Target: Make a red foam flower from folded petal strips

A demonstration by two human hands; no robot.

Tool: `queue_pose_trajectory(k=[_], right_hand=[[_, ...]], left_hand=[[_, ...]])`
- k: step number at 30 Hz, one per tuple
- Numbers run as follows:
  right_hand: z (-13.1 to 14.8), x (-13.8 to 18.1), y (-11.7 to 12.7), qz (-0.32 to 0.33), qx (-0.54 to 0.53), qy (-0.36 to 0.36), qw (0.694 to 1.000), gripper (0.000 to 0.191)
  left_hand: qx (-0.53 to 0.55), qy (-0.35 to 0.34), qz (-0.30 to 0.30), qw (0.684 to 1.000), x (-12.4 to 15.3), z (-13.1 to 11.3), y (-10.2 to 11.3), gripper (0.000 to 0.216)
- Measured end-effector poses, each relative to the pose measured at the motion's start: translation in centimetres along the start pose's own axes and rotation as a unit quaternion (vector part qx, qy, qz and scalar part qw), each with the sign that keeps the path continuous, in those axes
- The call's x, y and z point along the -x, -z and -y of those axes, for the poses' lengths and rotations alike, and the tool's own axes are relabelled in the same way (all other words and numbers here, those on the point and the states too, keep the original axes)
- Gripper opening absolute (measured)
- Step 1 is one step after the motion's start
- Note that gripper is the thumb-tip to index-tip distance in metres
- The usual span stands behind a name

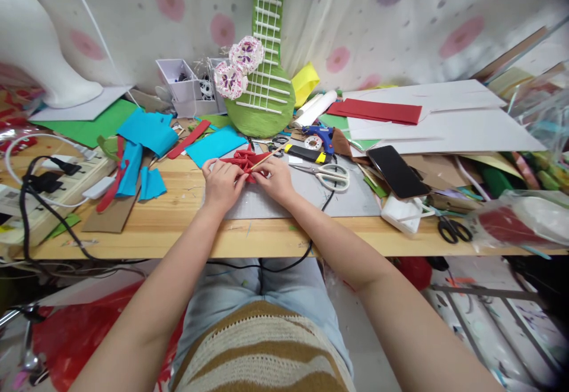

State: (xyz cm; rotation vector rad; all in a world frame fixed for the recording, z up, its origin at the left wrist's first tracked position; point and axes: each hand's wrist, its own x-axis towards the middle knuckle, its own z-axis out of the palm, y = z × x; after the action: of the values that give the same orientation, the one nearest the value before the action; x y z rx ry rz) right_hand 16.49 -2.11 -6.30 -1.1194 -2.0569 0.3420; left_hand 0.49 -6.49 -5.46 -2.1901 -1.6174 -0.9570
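Note:
My left hand (221, 181) and my right hand (276, 179) meet over a piece of red crepe paper (242, 159) on a grey mat (284, 193). Both hands have fingers curled and pinched onto the red paper. A thin wooden stick (265, 159) runs up and to the right from between my fingers, and my right hand pinches it together with the paper. Part of the red paper is hidden under my fingers.
White-handled scissors (329, 175), a yellow-black cutter (306, 153), a blue glue gun (320, 136) and a black phone (395, 171) lie right of the mat. Blue paper scraps (149, 137) and a power strip (53, 187) lie left. A green guitar-shaped craft (264, 92) stands behind.

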Motion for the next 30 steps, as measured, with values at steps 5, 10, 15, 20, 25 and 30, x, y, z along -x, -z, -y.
queue_pose_trajectory(k=[5,10,15,20,25,30], right_hand=[[-0.1,0.0,0.3,0.026,0.024,0.021,0.999,0.014],[-0.2,0.1,0.4,0.033,0.051,0.012,0.998,0.013],[-0.2,0.2,0.5,0.010,0.034,0.009,0.999,0.010],[-0.2,0.2,0.6,0.014,0.047,0.006,0.999,0.009],[-0.3,0.2,0.6,0.018,0.066,0.012,0.998,0.009],[0.3,0.3,1.3,0.015,0.079,0.040,0.996,0.008]], left_hand=[[0.000,-0.008,-0.005,1.000,0.0,0.3,0.0,0.020],[0.013,-0.009,-0.001,1.000,-0.2,0.5,0.0,0.018],[0.021,-0.007,0.001,1.000,-0.3,0.5,0.1,0.018],[0.016,-0.016,-0.002,1.000,-0.2,0.6,0.1,0.019],[0.007,-0.026,-0.007,1.000,-0.3,0.8,0.2,0.018],[0.011,-0.023,-0.013,1.000,-0.3,0.9,0.3,0.019]])
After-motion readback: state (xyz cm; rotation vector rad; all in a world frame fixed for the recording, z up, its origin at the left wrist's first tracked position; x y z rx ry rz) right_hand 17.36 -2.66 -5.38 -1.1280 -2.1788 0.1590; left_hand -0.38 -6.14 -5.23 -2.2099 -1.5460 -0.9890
